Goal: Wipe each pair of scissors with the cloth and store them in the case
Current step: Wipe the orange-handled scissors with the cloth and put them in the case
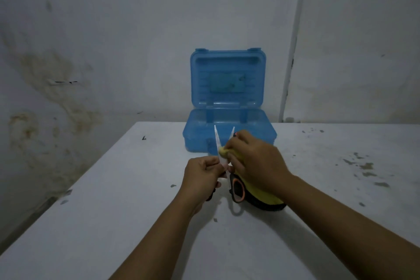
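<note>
Both our forearms come in from 6 o'clock and meet at mid-table. Our left hand (202,174) is curled round one handle of the scissors (227,161), gripping it. Our right hand (254,157) is wrapped round the yellow cloth (259,193) and presses a fold of it against the right blade.

The scissors are splayed in a V, tips toward 12 o'clock, long axis running near-to-far. The other handle, black and orange, hangs free below our right palm, at about 5 o'clock from the pivot.

Key relation: the case (229,129) sits just past the blade tips at 12 o'clock, lid standing open and tray facing us. The scissors already point at it, so we judge storing needs a straight push forward. Blades likely have to close first, and the scissors may need turning to lie along the tray; fit is hard to judge. We can't tell what the tray already holds.

Table (113,211) is white, scuffed, with dark flecks, heavier at 3 o'clock. Behind it is a stained wall (68,52), with a white pipe (293,52) running up at about 1 o'clock. Light is dim.
</note>
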